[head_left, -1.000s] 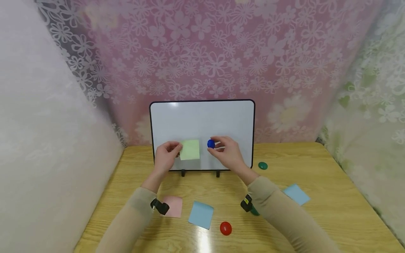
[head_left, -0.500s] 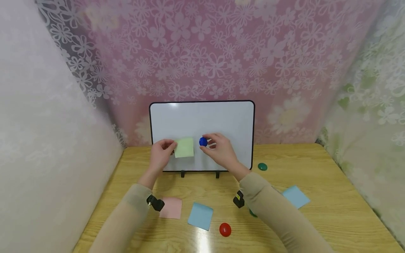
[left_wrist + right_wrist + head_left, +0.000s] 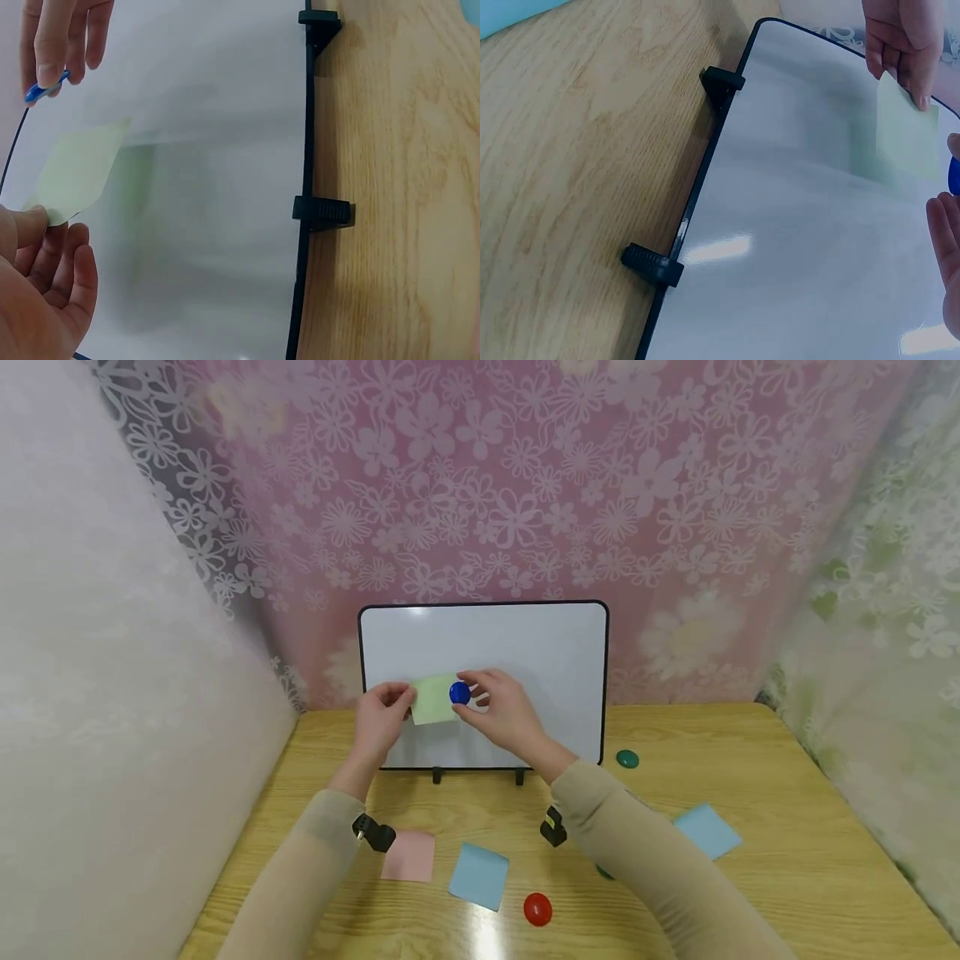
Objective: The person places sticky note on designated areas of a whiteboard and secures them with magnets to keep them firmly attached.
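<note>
My left hand [image 3: 380, 718] pinches a pale green sticky note [image 3: 432, 700] by its left edge, thumb in front. In the left wrist view the note [image 3: 79, 169] stands apart from the whiteboard [image 3: 217, 180] and casts a greenish shadow on it. A round blue magnet [image 3: 460, 693] is pinched between thumb and fingertips of my right hand [image 3: 504, 710]. From the head it overlaps the note's right edge; in the left wrist view a gap shows between magnet [image 3: 46, 87] and note. The whiteboard [image 3: 547, 668] stands upright behind both hands.
On the wooden table [image 3: 300, 877] lie a pink note [image 3: 410, 857], blue notes [image 3: 480, 877] [image 3: 708, 832], a red magnet [image 3: 537, 909] and a green magnet [image 3: 627, 759]. Another green piece [image 3: 605, 872] is partly hidden by the right sleeve. Black feet [image 3: 437, 775] support the board.
My right hand has moved left with the blue magnet, from beside the note to over its right edge as seen from the head. The note has shifted slightly left and up and tilted a little.
</note>
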Motion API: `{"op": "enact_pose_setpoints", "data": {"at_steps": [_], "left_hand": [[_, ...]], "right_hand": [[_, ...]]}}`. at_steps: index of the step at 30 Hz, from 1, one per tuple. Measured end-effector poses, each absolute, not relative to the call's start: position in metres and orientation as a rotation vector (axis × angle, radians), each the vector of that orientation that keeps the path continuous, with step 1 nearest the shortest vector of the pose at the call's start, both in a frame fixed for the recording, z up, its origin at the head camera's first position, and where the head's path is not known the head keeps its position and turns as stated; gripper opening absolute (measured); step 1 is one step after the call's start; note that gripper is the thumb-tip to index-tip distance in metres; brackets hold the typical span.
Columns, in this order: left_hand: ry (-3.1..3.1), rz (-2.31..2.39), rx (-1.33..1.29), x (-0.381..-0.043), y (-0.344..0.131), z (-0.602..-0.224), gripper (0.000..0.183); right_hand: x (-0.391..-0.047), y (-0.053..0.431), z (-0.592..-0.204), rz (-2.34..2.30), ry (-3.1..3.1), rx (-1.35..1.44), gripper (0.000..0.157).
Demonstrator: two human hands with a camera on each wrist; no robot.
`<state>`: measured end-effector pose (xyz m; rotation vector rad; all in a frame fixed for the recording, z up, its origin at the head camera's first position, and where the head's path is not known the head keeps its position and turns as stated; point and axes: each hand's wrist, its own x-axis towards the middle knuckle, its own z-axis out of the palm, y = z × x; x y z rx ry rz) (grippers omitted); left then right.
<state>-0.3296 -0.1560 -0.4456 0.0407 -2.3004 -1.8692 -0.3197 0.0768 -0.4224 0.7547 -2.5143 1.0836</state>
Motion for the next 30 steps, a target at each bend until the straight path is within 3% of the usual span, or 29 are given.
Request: {"op": "enact_pose_setpoints", "data": {"at_steps": [22, 30], "left_hand": [[-2.271, -1.746, 0.062, -0.350, -0.161, -0.411, 0.025], [-2.288, -1.683, 0.090, -0.357, -0.161, -0.405, 0.025]], "right_hand": [[-0.359, 0.050, -0.398, 0.424, -2.475, 0.947, 0.045], [-0.367, 0.039, -0.386, 0.399, -2.485, 0.975, 0.046]]}}
